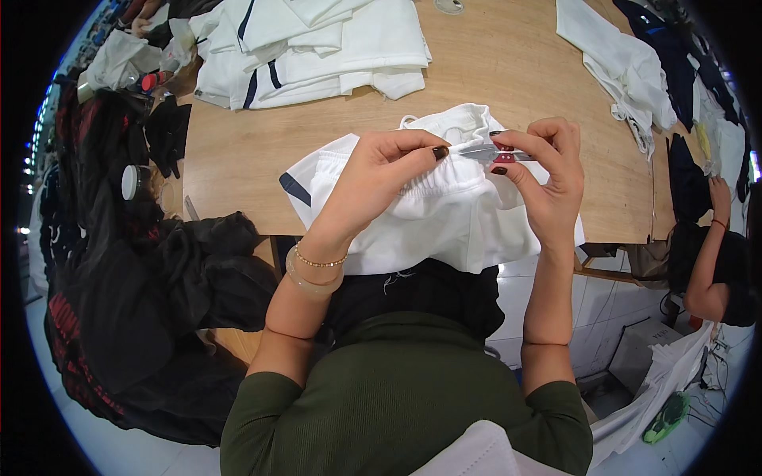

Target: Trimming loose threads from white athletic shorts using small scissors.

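White shorts [468, 218] with a gathered elastic waistband and a dark side stripe lie over the table's near edge. My left hand [389, 170] pinches the waistband between thumb and fingertips. In my right hand [552, 170] is a pair of thread snips [503, 153] with a red grip, held between thumb and fingers. The silver blades point left and touch or nearly touch the waistband beside my left fingertips. Whether a thread lies between the blades is too small to tell. A white drawstring loop [408, 121] sticks up behind the waistband.
Folded white garments [317, 55] with dark stripes are stacked at the far left of the wooden table [508, 71]. Another white garment [619, 67] lies far right. Dark clothing [143, 278] is heaped on my left, near a jar [136, 182]. A co-worker's arm [712, 254] shows at right.
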The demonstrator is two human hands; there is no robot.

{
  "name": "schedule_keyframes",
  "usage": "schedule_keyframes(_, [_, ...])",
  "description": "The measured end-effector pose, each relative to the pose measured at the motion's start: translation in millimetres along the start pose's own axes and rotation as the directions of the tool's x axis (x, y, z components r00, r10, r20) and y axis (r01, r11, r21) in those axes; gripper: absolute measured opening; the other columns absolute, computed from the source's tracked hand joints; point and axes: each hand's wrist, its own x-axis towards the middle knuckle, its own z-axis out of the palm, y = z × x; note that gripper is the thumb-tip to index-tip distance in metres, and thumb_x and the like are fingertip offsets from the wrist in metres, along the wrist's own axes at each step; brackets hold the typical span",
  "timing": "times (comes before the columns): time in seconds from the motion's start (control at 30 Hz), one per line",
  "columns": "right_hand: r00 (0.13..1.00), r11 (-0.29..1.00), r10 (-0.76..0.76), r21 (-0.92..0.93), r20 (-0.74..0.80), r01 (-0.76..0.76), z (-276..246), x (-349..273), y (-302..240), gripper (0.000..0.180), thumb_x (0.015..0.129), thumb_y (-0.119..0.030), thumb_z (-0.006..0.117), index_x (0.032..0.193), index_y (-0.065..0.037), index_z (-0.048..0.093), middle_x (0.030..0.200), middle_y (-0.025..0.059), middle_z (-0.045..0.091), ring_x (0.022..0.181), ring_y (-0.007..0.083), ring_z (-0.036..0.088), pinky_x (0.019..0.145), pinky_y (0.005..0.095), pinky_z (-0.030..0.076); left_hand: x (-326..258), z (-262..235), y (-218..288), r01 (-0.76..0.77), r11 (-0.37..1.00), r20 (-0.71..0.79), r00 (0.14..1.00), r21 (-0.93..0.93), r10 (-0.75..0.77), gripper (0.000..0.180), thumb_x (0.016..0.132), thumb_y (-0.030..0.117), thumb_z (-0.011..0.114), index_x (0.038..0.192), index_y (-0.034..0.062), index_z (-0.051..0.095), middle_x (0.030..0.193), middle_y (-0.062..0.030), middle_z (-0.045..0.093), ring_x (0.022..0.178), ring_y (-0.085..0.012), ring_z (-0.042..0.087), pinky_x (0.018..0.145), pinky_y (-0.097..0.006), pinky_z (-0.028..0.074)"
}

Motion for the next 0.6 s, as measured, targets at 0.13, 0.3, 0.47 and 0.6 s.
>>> schedule_keyframes(0.13, [1.000, 1.000, -0.003, -0.015, -0.013, 0.003, -2.0, 0.2, 2.8, 0.027, 0.066, -0.011, 0.076, 0.093, -0.011, 0.073, 0.082, 0.0023, 0.047, 0.083, 0.0202, 0.041, 0.072, 0.0313, 0.038, 1.2, 0.3, -2.7, -0.031, 1.000, 0.000, 1.000, -0.002, 0.031, 0.021, 0.088, 0.009, 0.058, 0.102, -0.0046, 0.068, 0.087, 0.0009, 0.064, 0.077, -0.0030, 0.052, 0.069, -0.017, 0.040])
schedule_keyframes(0.3, [1.000, 0.999, -0.021, -0.033, -0.009, 0.021, -1.4, 1.7, -0.2, 0.026, 0.067, -0.013, 0.076, 0.092, -0.011, 0.073, 0.082, 0.0023, 0.047, 0.083, 0.0203, 0.041, 0.072, 0.0314, 0.038, 1.8, 0.9, -3.0, -0.040, 0.999, 0.007, 0.999, -0.005, 0.040, 0.021, 0.088, 0.007, 0.059, 0.102, -0.0048, 0.068, 0.088, 0.0001, 0.065, 0.079, -0.0035, 0.053, 0.071, -0.017, 0.041])
schedule_keyframes(0.47, [0.999, 0.998, -0.029, -0.053, -0.014, 0.029, -0.4, 2.4, 0.5, 0.025, 0.066, -0.013, 0.076, 0.092, -0.011, 0.073, 0.082, 0.0023, 0.047, 0.083, 0.0203, 0.041, 0.071, 0.0311, 0.038, 2.7, 1.5, -0.4, -0.043, 0.999, 0.014, 0.999, 0.023, 0.043, 0.019, 0.089, 0.007, 0.060, 0.101, -0.0049, 0.068, 0.087, 0.0008, 0.065, 0.079, -0.0027, 0.053, 0.069, -0.017, 0.041])
schedule_keyframes(0.6, [1.000, 0.999, 0.007, 0.046, -0.011, -0.006, 2.8, 1.4, 2.8, 0.027, 0.066, -0.012, 0.077, 0.093, -0.011, 0.073, 0.083, 0.0021, 0.047, 0.082, 0.0196, 0.042, 0.072, 0.0300, 0.038, 2.9, 1.9, -2.7, -0.046, 0.999, 0.019, 0.999, 0.017, 0.045, 0.018, 0.089, 0.007, 0.060, 0.101, -0.0048, 0.068, 0.086, 0.0011, 0.065, 0.077, -0.0021, 0.052, 0.067, -0.016, 0.040])
